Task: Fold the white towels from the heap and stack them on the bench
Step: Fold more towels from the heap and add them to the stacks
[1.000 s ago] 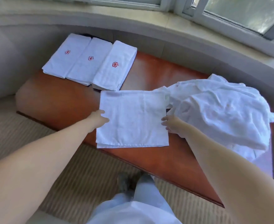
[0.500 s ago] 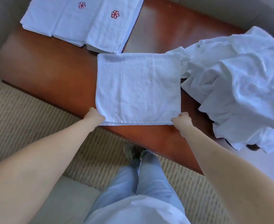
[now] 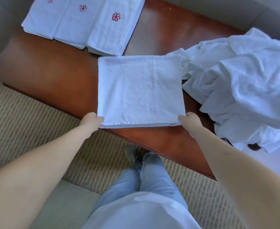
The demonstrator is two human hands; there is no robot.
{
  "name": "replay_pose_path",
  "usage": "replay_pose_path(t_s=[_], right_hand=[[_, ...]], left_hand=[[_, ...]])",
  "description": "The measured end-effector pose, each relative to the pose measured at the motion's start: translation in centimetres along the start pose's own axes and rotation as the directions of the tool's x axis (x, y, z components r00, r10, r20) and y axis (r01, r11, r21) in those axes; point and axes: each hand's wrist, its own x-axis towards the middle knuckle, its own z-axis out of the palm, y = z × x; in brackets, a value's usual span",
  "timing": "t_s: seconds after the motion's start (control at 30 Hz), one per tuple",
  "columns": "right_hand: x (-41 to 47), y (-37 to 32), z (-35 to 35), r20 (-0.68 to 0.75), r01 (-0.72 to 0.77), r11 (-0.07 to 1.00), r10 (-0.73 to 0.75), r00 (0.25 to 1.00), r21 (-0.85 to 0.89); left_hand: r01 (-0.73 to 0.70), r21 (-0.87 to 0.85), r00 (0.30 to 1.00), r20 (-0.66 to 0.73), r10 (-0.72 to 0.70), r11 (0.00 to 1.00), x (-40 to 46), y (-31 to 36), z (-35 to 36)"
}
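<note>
Your left grip [image 3: 93,120] and right grip [image 3: 188,120] pinch the half-folded towel's [image 3: 140,90] near corners; lift unevenly and layers could slide apart, skewing the fold.

Person seen from a head-worn camera. Both forearms are bare to the edge of the view, with no sleeves, watch or jewellery showing; left hand [image 3: 91,120] and right hand [image 3: 189,120] are ungloved. A white top [image 3: 140,212] covers the torso at the lower edge. Light blue jeans [image 3: 145,177] cover both legs. One grey-olive laced shoe [image 3: 132,155] shows below the jeans.
</note>
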Motion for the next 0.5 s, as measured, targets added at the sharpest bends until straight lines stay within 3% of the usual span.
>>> replay_pose_path(t_s=[0.1,0.17,0.3,0.5], right_hand=[[0.7,1.4,0.6,-0.004,0.048,0.976,-0.05,0.999,-0.214],[1.2,2.2,1.2,-0.029,0.039,0.963,-0.048,0.998,-0.269],[1.6,2.8,1.9,-0.076,0.037,0.963,-0.059,0.995,-0.265],[2.1,2.8,1.7,-0.062,0.034,0.997,-0.038,0.997,-0.068]], left_hand=[[-0.018,0.172,1.0,-0.001,0.018,0.985,0.1,-1.4,0.9],[-0.003,0.232,1.0,-0.019,0.008,0.973,0.6,-2.2,1.7],[0.026,0.212,0.999,-0.041,-0.018,0.977,1.0,-2.9,3.0],[0.11,0.024,0.994,0.011,-0.11,0.994,1.5,-3.2,2.9]])
